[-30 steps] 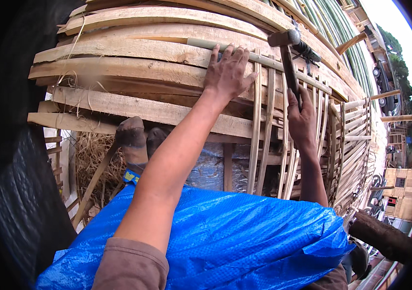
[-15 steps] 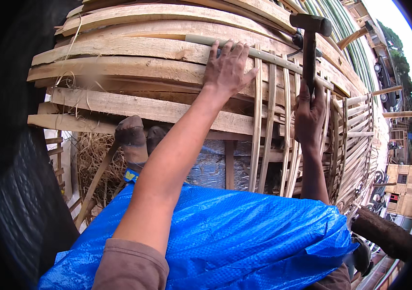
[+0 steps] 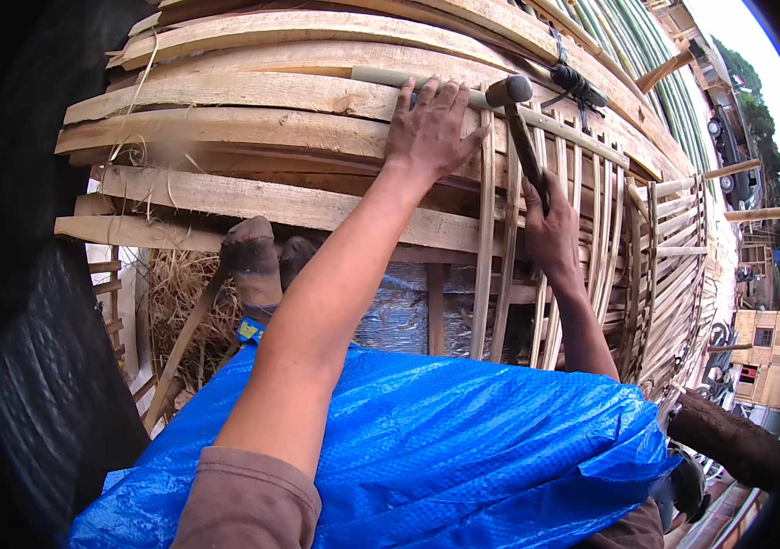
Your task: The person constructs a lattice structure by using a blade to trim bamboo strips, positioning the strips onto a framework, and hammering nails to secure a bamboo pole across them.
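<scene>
My left hand [image 3: 428, 130] lies flat with its fingers spread across a greenish bamboo rail [image 3: 373, 76], pressing it against the stacked planks. From this rail several thin wooden slats [image 3: 484, 247] run toward me, side by side. My right hand [image 3: 552, 229] is wrapped round the handle of a mallet [image 3: 525, 146]. The mallet's dark, rounded head [image 3: 509, 90] is over the rail, near the top of the slats and just right of my left fingers. Whether it touches the rail I cannot tell.
Long rough planks [image 3: 253, 133] are stacked beneath the work. A blue plastic sheet [image 3: 463, 439] covers my lap. A dark tool with a cord [image 3: 578, 84] rests on the planks beyond the rail. Slatted frames [image 3: 674, 265] stand at the right, near a dark log [image 3: 729, 439].
My right hand has swung the mallet left and down, from above the right part of the rail to its left part beside my left hand. The left hand stays in place.
</scene>
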Motion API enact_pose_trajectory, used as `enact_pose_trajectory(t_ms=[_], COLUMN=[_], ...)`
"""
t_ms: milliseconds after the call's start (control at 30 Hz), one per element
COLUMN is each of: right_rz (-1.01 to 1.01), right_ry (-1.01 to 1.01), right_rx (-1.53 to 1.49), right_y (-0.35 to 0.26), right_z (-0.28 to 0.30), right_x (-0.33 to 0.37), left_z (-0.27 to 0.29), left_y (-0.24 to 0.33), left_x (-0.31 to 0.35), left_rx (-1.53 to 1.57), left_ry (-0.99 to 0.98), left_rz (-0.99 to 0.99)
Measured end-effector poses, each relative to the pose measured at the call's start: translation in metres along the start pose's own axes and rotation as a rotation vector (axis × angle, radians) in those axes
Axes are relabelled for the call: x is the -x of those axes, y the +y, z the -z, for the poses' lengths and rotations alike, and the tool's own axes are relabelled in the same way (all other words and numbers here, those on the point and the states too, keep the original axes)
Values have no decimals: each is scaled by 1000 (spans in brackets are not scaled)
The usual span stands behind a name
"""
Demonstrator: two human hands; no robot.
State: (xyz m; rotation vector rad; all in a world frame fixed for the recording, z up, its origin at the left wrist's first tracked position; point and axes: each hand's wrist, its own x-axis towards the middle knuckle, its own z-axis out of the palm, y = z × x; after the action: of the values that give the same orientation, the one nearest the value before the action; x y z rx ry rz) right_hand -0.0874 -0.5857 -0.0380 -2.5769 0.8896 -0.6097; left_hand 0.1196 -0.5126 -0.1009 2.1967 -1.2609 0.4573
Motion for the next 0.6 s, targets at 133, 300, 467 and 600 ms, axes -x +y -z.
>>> enact_pose_trajectory(t_ms=[133,300,467,600], right_rz=[-74,-170,-186,-383], right_ry=[70,-53,19,-9], right_rx=[-144,-99,-156,-369], right_y=[-28,-26,-15,-6], right_z=[16,12,19,47], right_x=[-6,0,6,56], left_z=[0,3,3,-1], left_y=[-5,-1,0,-6], left_x=[2,2,-1,-5], left_rx=[2,3,12,-44], left_ry=[-29,-51,-61,-82], left_rz=[5,18,3,3])
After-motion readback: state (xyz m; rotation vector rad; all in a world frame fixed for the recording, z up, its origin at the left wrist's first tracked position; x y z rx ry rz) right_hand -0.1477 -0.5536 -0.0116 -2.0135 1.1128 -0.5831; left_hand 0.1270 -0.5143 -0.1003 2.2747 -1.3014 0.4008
